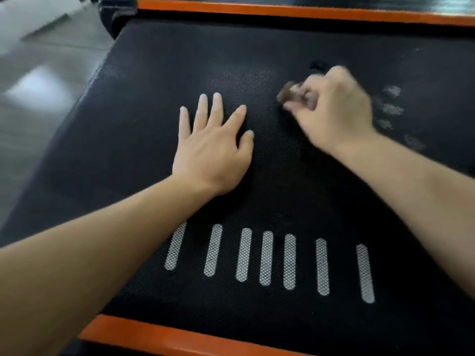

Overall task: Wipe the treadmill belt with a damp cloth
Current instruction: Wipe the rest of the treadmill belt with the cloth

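Left forearm (90,253) extended, left hand (213,155) flat on belt (180,60), fingers (203,109) spread; right hand (334,111) fingers clamp cloth (286,93).

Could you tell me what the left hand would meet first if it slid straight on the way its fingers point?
Probably only bare belt, then the far orange rail. The left hand lies flat, fingers pointing away; the right hand with the cloth sits off to the side.

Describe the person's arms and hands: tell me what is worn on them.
The left arm and right arm are bare to the picture's edge: no sleeves in view. The left hand wears no glove, ring, watch or band. The right hand is gloveless too; blur hides any ring there.
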